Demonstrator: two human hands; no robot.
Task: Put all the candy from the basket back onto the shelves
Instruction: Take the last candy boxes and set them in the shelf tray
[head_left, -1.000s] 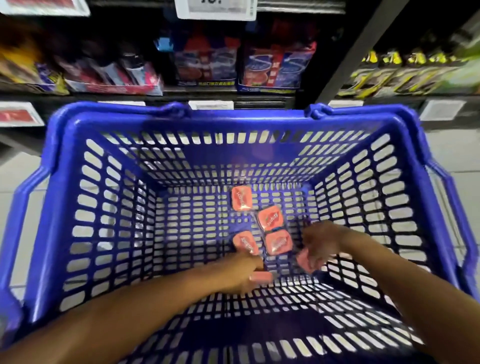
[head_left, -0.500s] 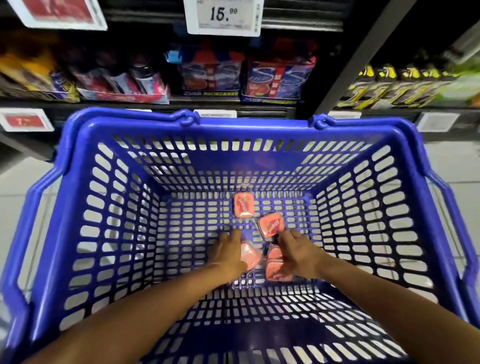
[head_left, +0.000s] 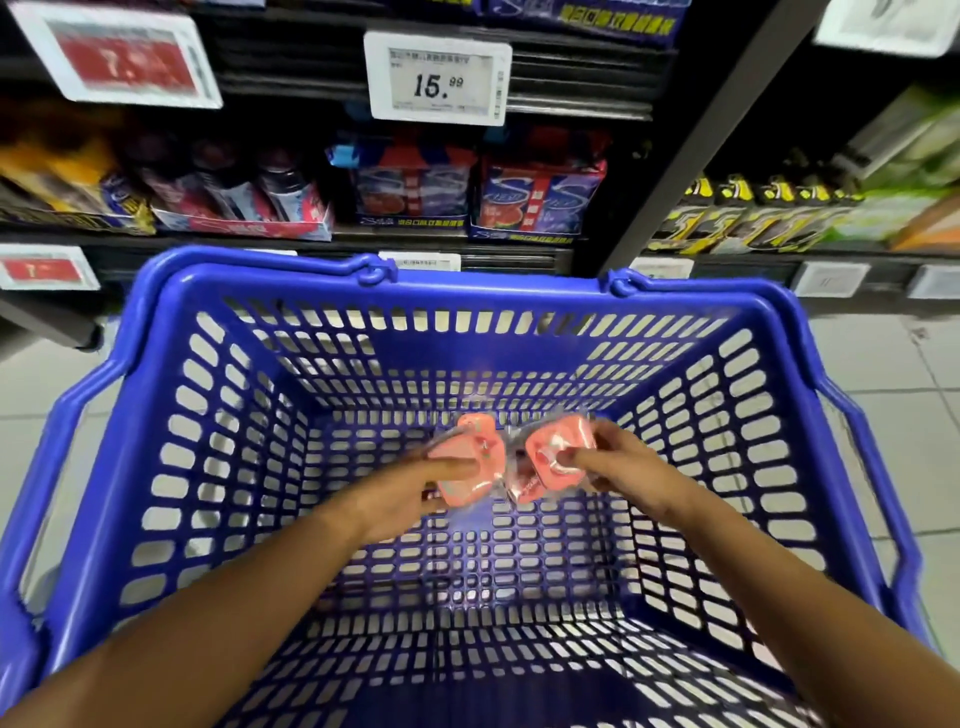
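Two bare hands reach down into a shopping basket, each grasping small candy packs. The left hand (head_left: 410, 491) holds a cluster of flat, rounded-square salmon-pink candy packs in clear wrap (head_left: 470, 462), thumb lying across the top and fingers curled underneath. The right hand (head_left: 618, 465) pinches a second cluster of the same pink candy packs (head_left: 553, 457), thumb tip pressed on the face of the topmost one. The two clusters sit just beside each other, almost touching, lifted above the basket floor. Motion blur makes it hard to count how many packs each hand carries.

Both forearms stretch in from the near edge, over the rim of the deep blue plastic basket with slotted walls (head_left: 156, 467). Its blue handles are folded down along the rim. The slotted floor under the hands shows no other packs that can be made out.

Beyond the basket's far rim stand dark store shelves (head_left: 582, 98). A white price tag reading 15.99 (head_left: 437, 78) hangs on the shelf edge above blue and red boxed sweets (head_left: 537, 189). To the left is a red and white price tag (head_left: 122, 62) above purple and orange packets (head_left: 67, 182). To the right, past a dark upright post (head_left: 696, 140), lie rows of yellow and black wrapped bars (head_left: 748, 218). Pale grey floor tiles (head_left: 878, 364) show on either side of the basket.
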